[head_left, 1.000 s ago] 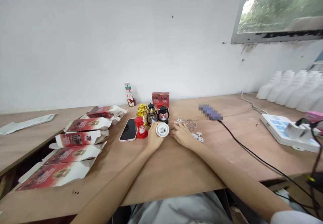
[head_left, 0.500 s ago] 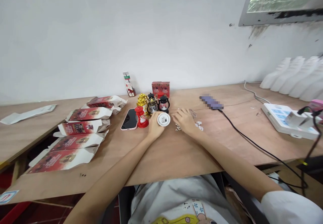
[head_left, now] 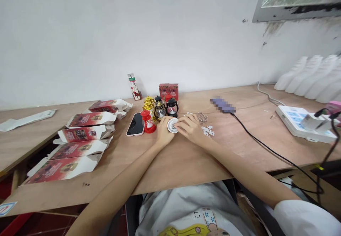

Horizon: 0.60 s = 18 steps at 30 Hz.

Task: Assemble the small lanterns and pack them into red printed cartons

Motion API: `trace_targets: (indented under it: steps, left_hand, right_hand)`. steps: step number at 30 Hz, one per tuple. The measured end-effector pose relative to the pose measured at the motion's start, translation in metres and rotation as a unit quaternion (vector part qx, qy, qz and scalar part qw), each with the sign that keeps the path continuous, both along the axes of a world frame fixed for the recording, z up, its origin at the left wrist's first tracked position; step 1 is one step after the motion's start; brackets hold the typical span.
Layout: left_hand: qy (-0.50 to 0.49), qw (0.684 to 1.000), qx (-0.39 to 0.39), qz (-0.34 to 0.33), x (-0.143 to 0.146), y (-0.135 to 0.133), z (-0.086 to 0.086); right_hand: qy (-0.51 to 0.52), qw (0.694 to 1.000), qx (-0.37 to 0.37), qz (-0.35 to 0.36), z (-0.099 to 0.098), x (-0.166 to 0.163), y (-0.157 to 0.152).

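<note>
My left hand (head_left: 163, 133) is wrapped round a small lantern whose round white base (head_left: 170, 126) faces up; its body is hidden in the hand. My right hand (head_left: 192, 129) has its fingertips pinched together at a recess in that base; whatever they hold is too small to make out. Beside the left hand stands a red lantern (head_left: 148, 123). Gold lanterns (head_left: 148, 104), a black-and-gold one (head_left: 160, 111) and a black one (head_left: 172, 109) cluster behind. Small white pieces (head_left: 208, 131) and thin metal pieces (head_left: 201, 118) lie right of the right hand.
A phone (head_left: 135, 124) lies left of the lanterns. Several open red boxes (head_left: 80, 135) line the left side, and two red boxes (head_left: 168, 91) stand by the wall. At right are a blurred-out purple device (head_left: 222, 105) on a black cable and a white power strip (head_left: 298, 122).
My right hand has moved left from the small parts on the table to the white base, its fingertips now at the recess. My left hand keeps its hold, and the base has tilted slightly.
</note>
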<state>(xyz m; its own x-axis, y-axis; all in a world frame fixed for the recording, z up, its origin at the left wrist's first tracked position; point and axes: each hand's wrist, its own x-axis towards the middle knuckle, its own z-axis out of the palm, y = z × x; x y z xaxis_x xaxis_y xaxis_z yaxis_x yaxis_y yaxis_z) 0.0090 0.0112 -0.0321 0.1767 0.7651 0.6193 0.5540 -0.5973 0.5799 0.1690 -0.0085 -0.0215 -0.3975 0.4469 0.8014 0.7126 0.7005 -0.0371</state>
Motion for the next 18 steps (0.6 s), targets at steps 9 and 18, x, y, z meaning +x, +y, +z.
trace_targets:
  steps: [9, 18]
  left_hand:
    - [-0.022, 1.000, 0.001, 0.004, -0.001, 0.004, 0.001]
    - [-0.087, 0.996, -0.001, 0.036, -0.006, 0.016, -0.005]
  right_hand:
    - [0.037, 0.998, -0.015, -0.053, 0.009, 0.015, 0.008]
    - [-0.129, 0.945, -0.289, 0.081, 0.016, 0.054, 0.020]
